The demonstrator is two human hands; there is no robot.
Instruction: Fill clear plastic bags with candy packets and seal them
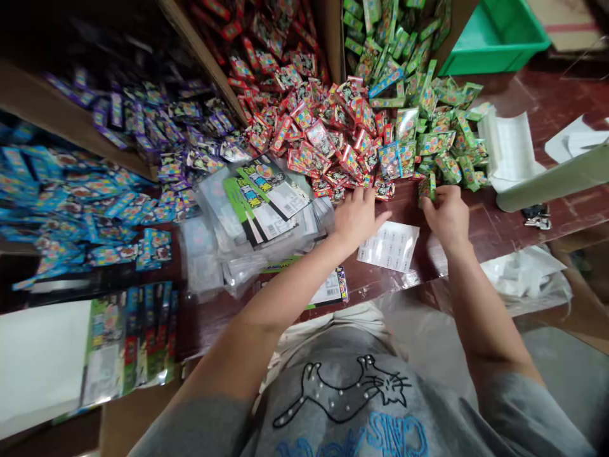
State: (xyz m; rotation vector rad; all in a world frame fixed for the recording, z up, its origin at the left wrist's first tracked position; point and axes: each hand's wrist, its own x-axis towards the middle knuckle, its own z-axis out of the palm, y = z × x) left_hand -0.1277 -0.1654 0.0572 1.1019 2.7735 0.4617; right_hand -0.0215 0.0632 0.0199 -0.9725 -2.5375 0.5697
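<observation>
My left hand (356, 214) reaches to the front edge of a heap of small red packets (328, 136). Its fingers are stretched out with the thumb spread apart, and the fingertips meet the nearest packets. My right hand (450, 219) pinches a small green packet (427, 188) between thumb and fingers, in front of the pile of green packets (450, 143). On the table between my wrists lies a white sheet of printed labels (390, 246). Left of my left hand, clear printed bags (266, 203) with green and black headers are stacked.
Purple packets (157, 120) and blue packets (109, 209) spill out at the left between cardboard dividers (204, 54). Filled bags (143, 336) stand at the lower left. A green bin (499, 47), a white paper roll (516, 149) and keys (537, 219) are at the right.
</observation>
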